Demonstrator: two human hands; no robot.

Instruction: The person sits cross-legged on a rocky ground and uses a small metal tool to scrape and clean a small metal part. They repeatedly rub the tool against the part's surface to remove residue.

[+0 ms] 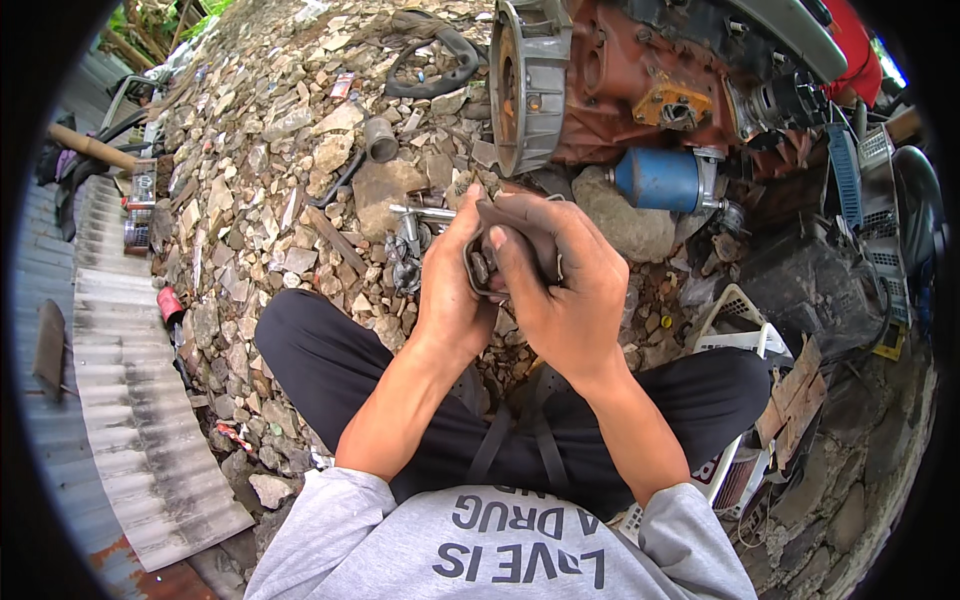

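Far left: corrugated sheet lying flat along the edge of the rubble, a small red can just beside it on the stones. Rubble bed takes up most of the ground, w/ a short grey pipe piece and a black rubber ring further off. Mid-scene, near the hands: a cluster of metal parts on the stones, looks like a socket wrench or bolts, too small to tell which.

Now the hands. Left hand is curled shut, fingers wrapped round the left edge of a dark, grimy rubbery part, prob a gasket or seal. Right hand is clamped on the same part from the right, thumb pressed across its face. Part is held up between both hands, over the crossed legs, well clear of the ground.

Right of that: big rust-red engine block w/ a grey bell housing facing the person, blue oil filter hanging under it. White plastic crate near the right knee.

Progress, my read: part is off the engine and in hand, being worked or cleaned; tools out on the ground. Nothing refitted to the block yet as far as shown, so mid-job
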